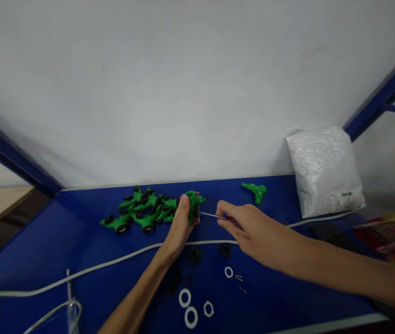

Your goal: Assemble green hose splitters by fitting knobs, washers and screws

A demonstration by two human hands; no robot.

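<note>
The left hand (179, 222) grips a green plastic toy body (193, 204) near the blue tabletop's (44, 250) far edge; the right hand (249, 229) pinches a thin metal-shafted screwdriver (214, 215) against it. A heap of green toy bodies (141, 211) lies just left; white rings (190, 306) sit nearer.

Pile of green toy bodies (140, 211) sits on my blue bench (44, 246), one lone green one (255, 190) off right. White rings (190, 306) near me, and a white bag (324, 169) leans at the wall.
</note>
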